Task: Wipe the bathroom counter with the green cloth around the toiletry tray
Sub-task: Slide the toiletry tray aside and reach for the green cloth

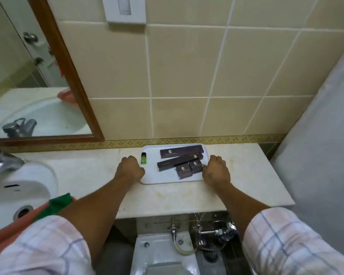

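White plastic tray point(149, 176) sits on the beige stone counter point(177, 197), back edge near the tiled wall. Head view, the only one we've got: we have both hands on it. Left hand point(130, 169) is curled over the tray's left edge, fingers closed on the rim; right hand point(216, 171) grips the right edge the same way, thumb on top. On the tray: small green bottle point(143, 158) upright at the left, two long dark boxes point(182, 151) toward the back, two small dark boxes point(189, 168) in front, nearer the right hand. Green cloth point(57, 203) isn't in either hand; it lies bunched w/ an orange cloth point(18, 225) at the sink's point(18, 187) front right edge, under our left forearm, well apart from the tray. Faucet point(0, 161) at far left, mirror point(38, 86) above it.
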`<state>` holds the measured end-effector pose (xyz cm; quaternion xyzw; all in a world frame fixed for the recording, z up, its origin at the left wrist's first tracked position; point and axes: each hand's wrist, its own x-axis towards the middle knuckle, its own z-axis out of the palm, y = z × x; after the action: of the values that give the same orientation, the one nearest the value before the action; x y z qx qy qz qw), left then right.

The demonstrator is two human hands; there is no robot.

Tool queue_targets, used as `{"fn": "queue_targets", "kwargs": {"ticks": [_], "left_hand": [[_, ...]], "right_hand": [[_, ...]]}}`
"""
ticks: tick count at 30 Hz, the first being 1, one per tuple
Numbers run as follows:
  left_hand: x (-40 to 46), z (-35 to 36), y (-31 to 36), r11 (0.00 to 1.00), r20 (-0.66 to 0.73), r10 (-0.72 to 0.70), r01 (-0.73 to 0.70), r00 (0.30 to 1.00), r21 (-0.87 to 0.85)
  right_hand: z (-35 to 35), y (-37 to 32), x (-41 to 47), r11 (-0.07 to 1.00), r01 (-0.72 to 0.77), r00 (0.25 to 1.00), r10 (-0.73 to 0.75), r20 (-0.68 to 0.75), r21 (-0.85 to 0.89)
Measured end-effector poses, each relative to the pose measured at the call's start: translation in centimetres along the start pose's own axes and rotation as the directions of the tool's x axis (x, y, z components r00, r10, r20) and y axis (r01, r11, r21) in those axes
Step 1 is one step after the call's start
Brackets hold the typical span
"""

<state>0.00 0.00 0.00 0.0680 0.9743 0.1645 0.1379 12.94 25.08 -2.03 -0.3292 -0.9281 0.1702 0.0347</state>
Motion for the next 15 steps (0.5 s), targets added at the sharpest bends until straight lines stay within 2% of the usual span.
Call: {"fn": "queue_targets", "kwargs": {"ticks": [4, 9, 15], "left_hand": [[1.7, 0.2, -0.5, 0.994, 0.091, -0.085, 0.090, 0.992, -0.053], [3.1, 0.8, 0.0, 0.993, 0.086, -0.045, 0.054, 0.995, -0.109], [4.2, 0.8, 0.6, 0.992, 0.088, -0.041, 0.051, 0.995, -0.115]], "right_hand": [[0.3, 0.3, 2.3, 0.996, -0.094, 0.995, 0.094, 0.033, 0.006], [1.6, 1.1, 4.2, 0.987, -0.161, 0.983, 0.161, 0.083, -0.008], [2.5, 1.6, 5.9, 0.970, -0.226, 0.974, 0.222, 0.051, 0.090]]}}
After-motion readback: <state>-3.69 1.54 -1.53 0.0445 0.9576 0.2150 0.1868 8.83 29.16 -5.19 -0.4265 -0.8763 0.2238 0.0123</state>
